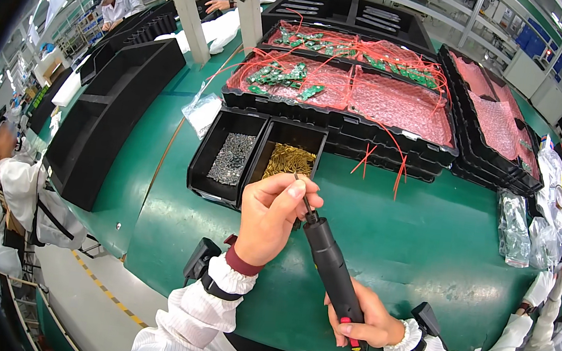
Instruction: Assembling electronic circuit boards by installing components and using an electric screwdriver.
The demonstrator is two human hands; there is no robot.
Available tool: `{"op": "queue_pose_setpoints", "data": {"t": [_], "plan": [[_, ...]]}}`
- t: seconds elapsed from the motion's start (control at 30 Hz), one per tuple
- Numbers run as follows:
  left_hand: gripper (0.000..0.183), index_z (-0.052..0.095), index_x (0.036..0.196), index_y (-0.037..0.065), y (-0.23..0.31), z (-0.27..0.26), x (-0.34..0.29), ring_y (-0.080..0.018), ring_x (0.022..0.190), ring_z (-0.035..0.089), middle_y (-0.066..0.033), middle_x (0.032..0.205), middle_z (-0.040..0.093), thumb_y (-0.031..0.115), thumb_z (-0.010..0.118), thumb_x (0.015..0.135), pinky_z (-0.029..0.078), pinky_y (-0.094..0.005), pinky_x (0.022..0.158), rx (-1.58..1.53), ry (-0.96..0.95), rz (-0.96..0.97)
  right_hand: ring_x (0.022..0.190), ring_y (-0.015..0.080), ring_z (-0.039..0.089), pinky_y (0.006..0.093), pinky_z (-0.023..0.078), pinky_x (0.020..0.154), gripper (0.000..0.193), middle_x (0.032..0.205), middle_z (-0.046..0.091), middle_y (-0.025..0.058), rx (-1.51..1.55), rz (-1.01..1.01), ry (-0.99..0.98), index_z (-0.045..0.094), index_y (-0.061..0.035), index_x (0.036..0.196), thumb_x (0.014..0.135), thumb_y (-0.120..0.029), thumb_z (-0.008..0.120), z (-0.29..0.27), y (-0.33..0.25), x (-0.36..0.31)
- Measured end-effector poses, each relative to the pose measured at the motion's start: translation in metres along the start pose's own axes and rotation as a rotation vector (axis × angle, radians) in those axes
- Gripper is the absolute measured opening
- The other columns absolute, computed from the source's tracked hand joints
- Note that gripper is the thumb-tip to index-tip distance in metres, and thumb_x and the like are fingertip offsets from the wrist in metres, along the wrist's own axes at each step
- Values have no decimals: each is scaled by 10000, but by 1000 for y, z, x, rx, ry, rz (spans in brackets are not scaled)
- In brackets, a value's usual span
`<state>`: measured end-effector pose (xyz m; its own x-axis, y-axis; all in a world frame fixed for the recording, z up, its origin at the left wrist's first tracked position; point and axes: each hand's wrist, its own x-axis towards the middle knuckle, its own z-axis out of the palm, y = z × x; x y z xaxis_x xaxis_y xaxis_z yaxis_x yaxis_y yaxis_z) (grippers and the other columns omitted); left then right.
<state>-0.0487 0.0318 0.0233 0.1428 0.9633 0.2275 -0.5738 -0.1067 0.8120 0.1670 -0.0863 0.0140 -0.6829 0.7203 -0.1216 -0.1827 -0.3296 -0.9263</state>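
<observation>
My right hand (370,321) grips a black electric screwdriver (333,265) low on its body, beside red buttons. The tool slants up and to the left. At its tip my left hand (271,212) is closed, thumb and fingers pinched around the thin bit; whether a small screw sits there too is too small to tell. Just beyond the left hand stand two black bins. One holds silver-grey screws (231,159), the other brass-coloured small parts (289,161), partly hidden behind my fingers.
Black trays (396,139) lined with pink bubble wrap hold green circuit boards (279,73) with red wires. More lined trays (499,117) stand right, near clear plastic bags (514,226). A black divided tray (104,114) lies left on the green table (421,226). Other people work around.
</observation>
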Motion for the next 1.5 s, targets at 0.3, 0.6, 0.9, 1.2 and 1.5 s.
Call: {"op": "queue_pose_setpoints", "data": {"t": [0.3,0.6,0.9,1.2,1.5], "plan": [[213,687,1013,-68,-5,-2,-1,-160,823,698,-111,945,701,125,603,981,499,-244,669,48,34,47,578,126,616,280,508,551,432,775,554,46,1,7,-1,417,2,1264,911,-138,623,-1,2,0],[215,661,982,-34,0,4,-1,-137,755,636,-76,827,672,163,574,990,507,-278,709,140,86,37,575,118,613,269,503,540,419,784,545,41,-10,6,3,413,3,1265,911,-112,605,0,3,1],[217,651,985,-40,1,3,0,-142,746,628,-84,826,668,159,564,990,507,-278,704,148,90,39,571,122,616,274,506,529,408,788,547,44,-38,15,13,415,9,1249,906,-107,602,0,3,1],[263,632,962,-45,4,7,-1,-144,709,581,-86,814,652,212,574,979,483,-279,680,100,142,10,568,127,620,281,507,515,387,786,555,45,-63,14,17,424,6,1226,906,-118,603,2,7,2],[251,623,967,-37,1,6,1,-138,696,556,-85,826,647,203,550,976,462,-269,650,61,140,24,561,133,625,281,510,513,387,780,565,47,-78,16,28,429,10,1212,895,-117,612,1,6,2]]}}
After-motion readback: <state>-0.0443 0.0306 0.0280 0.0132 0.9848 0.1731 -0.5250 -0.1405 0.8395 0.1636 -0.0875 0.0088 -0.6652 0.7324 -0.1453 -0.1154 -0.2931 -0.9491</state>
